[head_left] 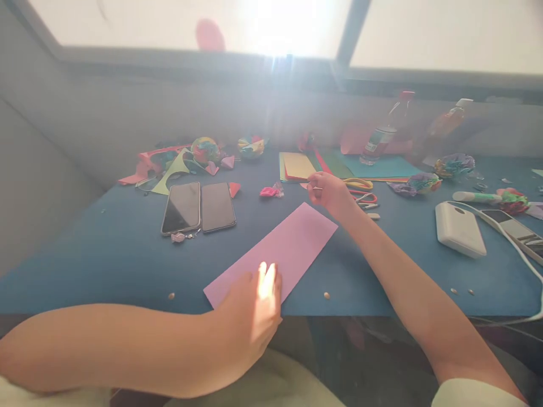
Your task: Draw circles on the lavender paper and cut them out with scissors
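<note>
I've got the left forearm (127,345) coming in low from the left, lying almost level along the near edge of the table (106,249), and the wrist bends away from me into the left hand (259,305). Fingers straight and close together there, resting on the near part of the mauve sheet (292,240), grasping nothing that I can see, sunlight striking right across them. The thumb I can't make out.

Over to the right: the right forearm (399,277) slants in from the lower corner, long and nearly straight, a pale sleeve (470,393) at its base. Out at the end, the right hand (328,192) sits just beyond the sheet's far end, fingers curled in. Whether anything is pinched in them, I can't tell from up here.

The sheet itself lies on the blue tabletop between the two hands, a long strip running slantwise from near left to far right. Just beside the right hand I see scissors with red handles (374,198), and just behind it a stack of coloured papers (292,164). A crumpled pink piece (268,192) lies left of that hand.
</note>
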The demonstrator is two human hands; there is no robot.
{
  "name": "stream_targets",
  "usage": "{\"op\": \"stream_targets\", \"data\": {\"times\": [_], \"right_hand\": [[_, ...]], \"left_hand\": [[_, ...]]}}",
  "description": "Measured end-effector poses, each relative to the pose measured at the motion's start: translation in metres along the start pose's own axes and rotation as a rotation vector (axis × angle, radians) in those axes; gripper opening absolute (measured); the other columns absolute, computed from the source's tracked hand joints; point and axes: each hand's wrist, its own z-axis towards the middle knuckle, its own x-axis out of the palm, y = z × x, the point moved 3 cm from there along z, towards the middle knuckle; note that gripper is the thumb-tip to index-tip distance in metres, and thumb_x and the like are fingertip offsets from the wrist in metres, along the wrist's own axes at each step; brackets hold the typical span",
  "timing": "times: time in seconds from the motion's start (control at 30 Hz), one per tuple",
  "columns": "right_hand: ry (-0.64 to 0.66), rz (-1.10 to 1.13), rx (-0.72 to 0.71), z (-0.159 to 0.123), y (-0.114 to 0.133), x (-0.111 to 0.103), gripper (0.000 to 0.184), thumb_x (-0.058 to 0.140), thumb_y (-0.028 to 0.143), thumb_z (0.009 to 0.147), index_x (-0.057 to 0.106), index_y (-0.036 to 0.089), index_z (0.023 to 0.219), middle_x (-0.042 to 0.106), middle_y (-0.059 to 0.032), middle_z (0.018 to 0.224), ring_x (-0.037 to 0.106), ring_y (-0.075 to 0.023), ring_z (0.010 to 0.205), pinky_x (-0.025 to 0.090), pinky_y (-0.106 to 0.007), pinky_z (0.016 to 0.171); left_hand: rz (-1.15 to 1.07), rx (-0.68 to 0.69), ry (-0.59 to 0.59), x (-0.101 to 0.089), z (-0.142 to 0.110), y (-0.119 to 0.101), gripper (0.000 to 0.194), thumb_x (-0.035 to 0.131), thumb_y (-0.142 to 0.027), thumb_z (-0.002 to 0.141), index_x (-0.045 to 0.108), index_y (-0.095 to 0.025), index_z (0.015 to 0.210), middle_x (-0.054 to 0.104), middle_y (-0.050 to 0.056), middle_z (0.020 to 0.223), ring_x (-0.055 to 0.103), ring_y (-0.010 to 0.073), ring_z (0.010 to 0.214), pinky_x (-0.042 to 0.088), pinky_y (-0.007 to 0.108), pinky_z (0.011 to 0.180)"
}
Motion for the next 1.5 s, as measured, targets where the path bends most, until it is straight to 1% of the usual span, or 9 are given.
{"op": "stream_targets", "data": {"times": [0.2,0.53,0.73,0.97,1.07,1.13,1.27,1.37,1.5], "right_hand": [[-0.018,-0.03,-0.034,-0.004,0.003,0.004,0.008,0.058,0.022,0.069,0.053,0.019,0.074,0.05,0.0035,0.056,0.044,-0.0087,0.044,0.033,-0.023,0.044],[0.008,-0.043,-0.05,-0.003,-0.004,0.006,0.01,0.062,0.025,0.07,0.055,0.018,0.074,0.053,0.0012,0.058,0.046,-0.0092,0.047,0.033,-0.022,0.043],[-0.007,-0.08,-0.197,-0.01,0.019,0.004,0.009,0.056,0.025,0.08,0.053,0.02,0.074,0.052,0.0021,0.058,0.044,-0.0088,0.045,0.032,-0.023,0.042],[0.269,-0.244,-0.629,-0.075,0.067,0.049,0.013,0.049,0.022,0.09,0.059,0.019,0.082,0.05,0.0009,0.064,0.049,-0.0116,0.052,0.036,-0.027,0.045],[0.483,-0.598,-0.758,-0.091,0.05,0.072,0.013,0.05,0.024,0.091,0.057,0.02,0.081,0.052,0.0011,0.064,0.045,-0.0103,0.053,0.035,-0.026,0.049],[0.646,-0.844,-0.681,-0.084,0.022,0.08,0.024,0.051,0.027,0.09,0.051,0.019,0.068,0.044,0.0037,0.054,0.034,-0.0083,0.048,0.029,-0.025,0.048],[0.673,-1.109,-0.365,-0.056,-0.032,0.077,0.041,0.047,0.036,0.091,0.038,0.018,0.055,0.036,0.0048,0.048,0.025,-0.0074,0.046,0.021,-0.025,0.047],[0.56,-1.105,-0.35,-0.051,-0.049,0.073,0.039,0.05,0.043,0.089,0.042,0.018,0.059,0.047,0.002,0.053,0.034,-0.0089,0.049,0.025,-0.025,0.049],[0.484,-1.139,-0.444,-0.061,-0.053,0.076,0.03,0.056,0.042,0.085,0.047,0.019,0.068,0.056,-0.0019,0.065,0.043,-0.012,0.057,0.03,-0.025,0.053]], "left_hand": [[-0.009,0.012,0.02,0.001,-0.01,0.021,0.011,0.055,-0.026,0.083,0.063,-0.021,0.089,0.052,0.002,0.063,0.051,0.0167,0.059,0.04,0.027,0.054],[-0.06,0.069,0.0,-0.002,-0.032,0.019,0.028,0.052,-0.02,0.081,0.06,-0.016,0.108,0.062,0.008,0.077,0.057,0.0172,0.066,0.044,0.026,0.057],[-0.225,-0.056,-0.002,-0.029,-0.022,0.053,0.027,0.039,-0.015,0.087,0.066,-0.02,0.085,0.063,0.003,0.069,0.056,0.015,0.06,0.039,0.026,0.057],[-0.375,-0.291,0.057,-0.074,0.036,0.141,0.022,0.045,-0.025,0.082,0.067,-0.02,0.082,0.065,0.001,0.079,0.056,0.0145,0.068,0.037,0.025,0.058],[-0.344,-0.419,-0.013,-0.072,0.05,0.165,0.024,0.045,-0.029,0.084,0.067,-0.019,0.087,0.067,0.003,0.086,0.058,0.0169,0.074,0.04,0.027,0.062],[-0.239,-0.431,-0.098,-0.066,0.054,0.168,0.028,0.041,-0.027,0.087,0.066,-0.017,0.096,0.067,0.006,0.096,0.059,0.02,0.087,0.044,0.03,0.073],[0.314,-0.239,-0.471,-0.052,0.04,0.141,0.039,0.027,-0.011,0.093,0.05,-0.006,0.124,0.051,0.018,0.131,0.047,0.0279,0.119,0.039,0.045,0.094],[0.423,0.255,-0.695,-0.026,0.018,0.109,0.023,0.04,-0.009,0.089,0.061,-0.015,0.08,0.065,0.007,0.087,0.058,0.0193,0.083,0.045,0.032,0.073],[0.177,0.363,-0.598,0.004,0.011,0.104,0.028,0.04,-0.005,0.085,0.059,-0.017,0.069,0.057,0.002,0.062,0.046,0.0141,0.053,0.037,0.029,0.051]]}}
